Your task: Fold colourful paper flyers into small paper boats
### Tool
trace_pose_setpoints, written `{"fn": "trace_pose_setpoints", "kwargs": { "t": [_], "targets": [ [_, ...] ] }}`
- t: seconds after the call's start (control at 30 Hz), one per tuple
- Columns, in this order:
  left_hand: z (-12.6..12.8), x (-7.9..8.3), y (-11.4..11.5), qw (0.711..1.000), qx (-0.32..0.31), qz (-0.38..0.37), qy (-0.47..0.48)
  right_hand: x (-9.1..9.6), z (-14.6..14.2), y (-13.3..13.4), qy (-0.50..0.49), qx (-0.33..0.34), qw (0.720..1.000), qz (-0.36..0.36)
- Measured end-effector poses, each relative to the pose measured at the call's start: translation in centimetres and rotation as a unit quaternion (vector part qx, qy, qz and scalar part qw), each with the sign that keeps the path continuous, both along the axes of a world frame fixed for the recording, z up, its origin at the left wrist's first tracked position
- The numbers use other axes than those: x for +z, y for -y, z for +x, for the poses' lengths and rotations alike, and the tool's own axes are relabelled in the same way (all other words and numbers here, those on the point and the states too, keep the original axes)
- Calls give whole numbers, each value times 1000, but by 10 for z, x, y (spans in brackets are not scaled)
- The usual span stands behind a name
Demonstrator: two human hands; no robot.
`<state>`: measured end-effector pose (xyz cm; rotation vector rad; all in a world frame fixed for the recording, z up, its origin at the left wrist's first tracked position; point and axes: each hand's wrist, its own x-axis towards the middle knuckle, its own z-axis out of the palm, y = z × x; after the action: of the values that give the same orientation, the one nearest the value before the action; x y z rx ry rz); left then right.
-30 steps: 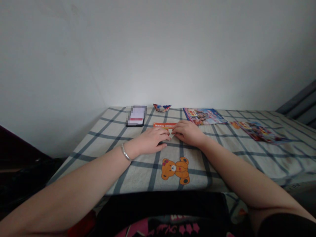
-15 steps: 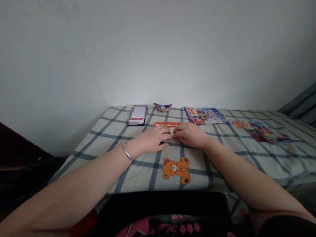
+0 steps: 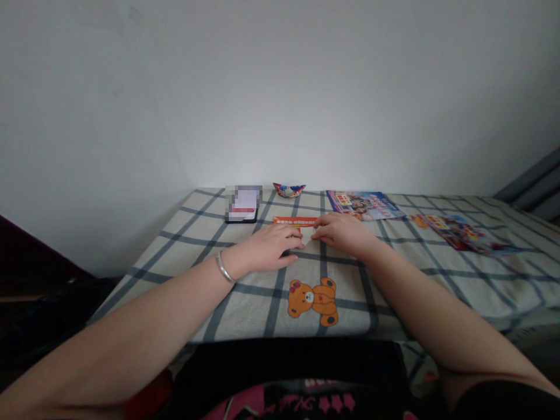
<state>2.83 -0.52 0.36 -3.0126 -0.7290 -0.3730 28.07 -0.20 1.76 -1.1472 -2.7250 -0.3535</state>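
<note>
A person sat at a table spread with a checked tablecloth (image 3: 236,315), both forearms reaching in from the lower edge toward an orange-topped leaflet (image 3: 289,221) near the middle. Clock directions here run from that leaflet, with twelve toward the wall (image 3: 280,93).

The left hand (image 3: 271,248), a silver bracelet (image 3: 224,268) at its wrist, came in from eight o'clock, palm down, its fingers loosely bent over the leaflet and its thumb apart. The right hand (image 3: 341,232) came in from four o'clock, fingers curled, covering the leaflet's right end. A pale patch (image 3: 307,234) showed between the two sets of fingertips. Whether either hand was gripping the paper or merely resting on it could not be told.

A phone (image 3: 244,204), partly pixelated, lay at ten o'clock. At twelve stood a small boat-shaped colourful wrapper (image 3: 289,190). A bright brochure (image 3: 367,205) lay at two, and a second brochure (image 3: 468,233) farther off at three. A printed teddy bear (image 3: 322,298) decorated the cloth near six.
</note>
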Motion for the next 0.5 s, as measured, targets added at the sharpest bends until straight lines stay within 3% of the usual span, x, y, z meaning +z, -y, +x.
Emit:
{"fn": "trace_pose_setpoints", "kwargs": {
  "t": [0.5],
  "targets": [
    [0, 1, 3, 1000, 1, 1, 10, -6, 27, -20, -5, -173, 985, 18]
  ]
}}
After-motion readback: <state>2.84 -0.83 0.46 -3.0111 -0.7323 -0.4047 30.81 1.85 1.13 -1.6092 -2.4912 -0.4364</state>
